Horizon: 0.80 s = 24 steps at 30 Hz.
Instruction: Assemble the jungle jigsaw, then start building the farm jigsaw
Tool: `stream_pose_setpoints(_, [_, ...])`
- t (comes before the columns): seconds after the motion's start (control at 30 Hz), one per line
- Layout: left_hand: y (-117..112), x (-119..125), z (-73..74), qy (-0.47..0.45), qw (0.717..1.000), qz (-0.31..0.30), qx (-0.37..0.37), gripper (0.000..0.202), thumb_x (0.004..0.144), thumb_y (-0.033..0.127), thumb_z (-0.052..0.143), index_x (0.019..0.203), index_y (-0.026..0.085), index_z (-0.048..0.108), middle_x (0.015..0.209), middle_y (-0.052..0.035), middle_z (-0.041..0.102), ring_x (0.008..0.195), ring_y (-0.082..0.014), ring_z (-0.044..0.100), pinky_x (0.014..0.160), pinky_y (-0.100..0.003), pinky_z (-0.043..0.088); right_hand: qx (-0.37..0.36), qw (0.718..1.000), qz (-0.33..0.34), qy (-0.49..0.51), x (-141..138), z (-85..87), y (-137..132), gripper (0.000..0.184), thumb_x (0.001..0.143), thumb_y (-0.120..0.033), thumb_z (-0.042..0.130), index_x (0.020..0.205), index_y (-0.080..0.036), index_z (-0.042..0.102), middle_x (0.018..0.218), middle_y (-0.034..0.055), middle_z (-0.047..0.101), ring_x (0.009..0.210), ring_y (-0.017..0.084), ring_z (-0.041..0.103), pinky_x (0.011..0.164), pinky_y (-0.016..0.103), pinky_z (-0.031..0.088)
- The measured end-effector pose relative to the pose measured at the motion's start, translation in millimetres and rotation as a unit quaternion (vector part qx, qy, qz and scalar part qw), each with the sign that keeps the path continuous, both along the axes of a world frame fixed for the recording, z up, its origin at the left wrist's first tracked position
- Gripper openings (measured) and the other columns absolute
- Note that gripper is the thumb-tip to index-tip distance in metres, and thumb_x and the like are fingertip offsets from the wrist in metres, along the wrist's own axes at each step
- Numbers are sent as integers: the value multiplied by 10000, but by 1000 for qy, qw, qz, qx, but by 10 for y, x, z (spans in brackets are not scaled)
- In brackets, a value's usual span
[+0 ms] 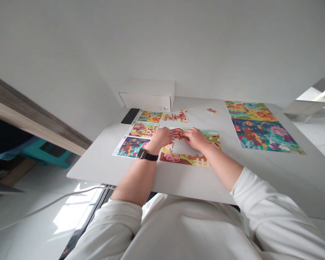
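Covering puzzle centre: hands, pieces unclear.

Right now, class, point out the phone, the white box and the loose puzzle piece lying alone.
phone (130,116), head view, screen middle.
white box (146,101), head view, front face.
loose puzzle piece (211,111), head view, its centre.

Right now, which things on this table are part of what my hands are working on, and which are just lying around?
In use:
left hand
right hand
barn puzzle, partly filled
loose pieces
picture sheet

Lying about:
finished puzzles
white box
phone
stray piece
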<state>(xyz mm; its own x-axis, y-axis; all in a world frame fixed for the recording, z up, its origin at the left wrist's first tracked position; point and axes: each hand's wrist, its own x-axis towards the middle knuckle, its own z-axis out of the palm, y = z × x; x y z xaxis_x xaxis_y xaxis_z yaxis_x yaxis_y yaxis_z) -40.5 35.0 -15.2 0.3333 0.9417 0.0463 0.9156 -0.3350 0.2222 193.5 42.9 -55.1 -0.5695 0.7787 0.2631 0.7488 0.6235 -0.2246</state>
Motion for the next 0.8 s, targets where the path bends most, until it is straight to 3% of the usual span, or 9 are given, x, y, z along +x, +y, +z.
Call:
stream_pose_setpoints(0.63, [-15, 28, -17, 28, 1000, -1, 6, 337, 1010, 198, 520, 1196, 172, 800, 1228, -159, 767, 1198, -286, 729, 1061, -368, 563, -6, 1000, -21, -5, -27, 43, -44, 326, 1004, -198, 648, 1276, -258, 817, 1364, 56, 787, 1174, 286, 674, 1066, 425, 493])
stream_pose_setpoints(0.8, [-8, -14, -35, 15, 1000, 16, 4, 396, 977, 158, 546, 1339, 149, 708, 1284, -168, 740, 1208, -299, 710, 1055, -390, 563, -16, 1000, -8, -5, -16, 75, -64, 319, 1016, -206, 639, 1281, -250, 810, 1347, 57, 792, 1195, 283, 672, 1097, 426, 482])
